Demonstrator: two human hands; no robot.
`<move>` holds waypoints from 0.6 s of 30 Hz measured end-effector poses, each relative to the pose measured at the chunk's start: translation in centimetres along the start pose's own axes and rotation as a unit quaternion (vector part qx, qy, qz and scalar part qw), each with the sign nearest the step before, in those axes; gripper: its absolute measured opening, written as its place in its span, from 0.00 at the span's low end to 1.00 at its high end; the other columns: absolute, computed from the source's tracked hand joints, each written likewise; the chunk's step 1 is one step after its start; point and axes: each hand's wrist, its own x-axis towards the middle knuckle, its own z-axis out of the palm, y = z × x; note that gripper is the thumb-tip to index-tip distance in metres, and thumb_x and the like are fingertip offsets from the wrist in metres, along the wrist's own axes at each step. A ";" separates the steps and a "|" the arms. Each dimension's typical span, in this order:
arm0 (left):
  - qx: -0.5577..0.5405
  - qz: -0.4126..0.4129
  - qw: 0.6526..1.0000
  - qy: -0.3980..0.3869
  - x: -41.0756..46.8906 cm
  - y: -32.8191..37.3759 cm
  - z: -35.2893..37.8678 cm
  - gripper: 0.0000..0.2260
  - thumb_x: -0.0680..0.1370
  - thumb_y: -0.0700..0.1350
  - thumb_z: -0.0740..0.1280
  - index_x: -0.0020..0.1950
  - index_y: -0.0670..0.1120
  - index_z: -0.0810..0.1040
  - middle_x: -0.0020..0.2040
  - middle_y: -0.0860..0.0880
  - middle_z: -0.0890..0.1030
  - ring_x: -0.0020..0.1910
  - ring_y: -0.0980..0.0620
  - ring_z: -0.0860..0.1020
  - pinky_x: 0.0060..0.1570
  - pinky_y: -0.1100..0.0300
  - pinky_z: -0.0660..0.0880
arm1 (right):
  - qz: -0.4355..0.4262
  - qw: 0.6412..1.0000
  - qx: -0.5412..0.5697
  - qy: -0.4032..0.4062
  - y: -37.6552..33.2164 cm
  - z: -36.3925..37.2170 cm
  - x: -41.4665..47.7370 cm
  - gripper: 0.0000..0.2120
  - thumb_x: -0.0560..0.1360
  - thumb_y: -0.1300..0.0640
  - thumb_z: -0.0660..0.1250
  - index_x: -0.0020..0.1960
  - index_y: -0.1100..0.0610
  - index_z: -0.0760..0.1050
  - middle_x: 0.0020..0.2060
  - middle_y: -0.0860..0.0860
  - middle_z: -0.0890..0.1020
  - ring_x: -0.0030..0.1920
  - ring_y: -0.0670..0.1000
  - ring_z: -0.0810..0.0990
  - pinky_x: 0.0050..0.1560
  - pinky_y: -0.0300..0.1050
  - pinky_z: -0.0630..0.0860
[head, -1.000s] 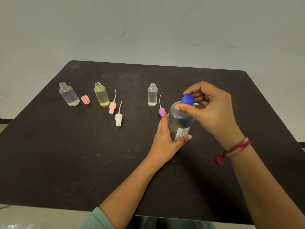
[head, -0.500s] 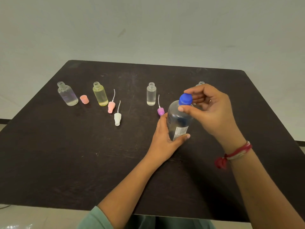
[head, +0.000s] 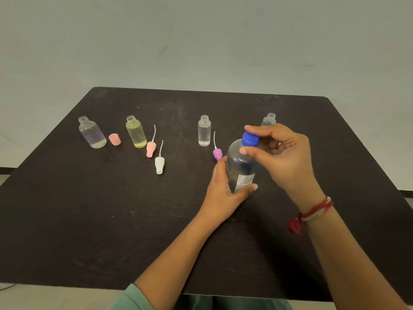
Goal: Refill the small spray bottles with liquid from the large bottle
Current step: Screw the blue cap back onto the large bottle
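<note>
The large clear bottle (head: 240,163) stands on the dark table (head: 89,220). My left hand (head: 224,194) grips its lower body. My right hand (head: 281,156) pinches its blue cap (head: 250,139) between thumb and fingers. Open small bottles stand in a row behind: a clear one (head: 91,133) at far left, a yellow one (head: 135,132), a clear one (head: 204,131) in the middle, and one (head: 269,119) partly hidden behind my right hand.
Loose spray heads lie on the table: a pink one (head: 151,148), a white one (head: 159,164) and a purple one (head: 217,153) next to my left hand. A pink cap (head: 114,139) lies between the two left bottles.
My right hand's fingers have shifted around the blue cap. The large bottle stays in place in my left hand.
</note>
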 end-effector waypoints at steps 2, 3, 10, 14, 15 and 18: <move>0.001 0.003 1.000 -0.001 0.1 0.0 0.0 0.32 0.71 0.47 0.76 0.67 0.60 0.61 0.65 0.53 0.72 0.64 0.62 0.71 0.64 0.62 0.70 | 0.013 0.998 -0.042 0.034 -0.3 0.6 0.2 0.15 0.64 0.62 0.79 0.48 0.55 0.78 0.43 0.41 0.79 0.44 0.40 0.79 0.46 0.30 0.74; 0.000 0.004 1.000 -0.002 0.1 0.0 0.0 0.32 0.71 0.47 0.76 0.67 0.62 0.61 0.65 0.54 0.71 0.64 0.63 0.71 0.63 0.64 0.70 | 0.013 0.996 -0.071 0.044 -0.5 0.9 0.3 0.16 0.64 0.59 0.80 0.47 0.55 0.76 0.42 0.40 0.77 0.44 0.40 0.78 0.44 0.29 0.73; -0.013 0.016 1.000 -0.007 0.2 -0.2 0.0 0.32 0.71 0.46 0.76 0.70 0.54 0.64 0.66 0.52 0.72 0.65 0.60 0.72 0.64 0.60 0.71 | -0.050 0.995 -0.070 -0.057 -0.1 0.0 -1.0 0.27 0.73 0.56 0.67 0.71 0.52 0.66 0.71 0.47 0.67 0.71 0.47 0.67 0.66 0.50 0.72; -0.010 0.004 1.000 -0.008 0.1 -0.3 0.0 0.33 0.71 0.47 0.76 0.69 0.58 0.61 0.68 0.53 0.70 0.66 0.60 0.70 0.64 0.63 0.69 | -0.081 0.993 -0.076 -0.042 0.5 -0.3 -0.8 0.18 0.77 0.65 0.63 0.66 0.57 0.71 0.62 0.48 0.77 0.65 0.44 0.75 0.64 0.42 0.73; -0.007 0.005 1.000 -0.007 0.1 -0.3 0.0 0.33 0.71 0.47 0.76 0.69 0.58 0.61 0.68 0.53 0.70 0.66 0.61 0.70 0.63 0.65 0.69 | -0.078 0.994 -0.071 -0.035 0.5 -0.4 -0.6 0.17 0.76 0.67 0.65 0.64 0.58 0.72 0.60 0.47 0.78 0.63 0.44 0.76 0.62 0.40 0.74; -0.002 0.007 1.000 -0.002 0.2 -0.4 0.0 0.33 0.71 0.47 0.76 0.69 0.56 0.62 0.67 0.52 0.71 0.65 0.61 0.70 0.63 0.65 0.70 | -0.053 0.998 -0.039 0.007 0.1 -0.5 -0.3 0.15 0.70 0.68 0.73 0.55 0.58 0.79 0.49 0.50 0.82 0.51 0.42 0.81 0.52 0.33 0.77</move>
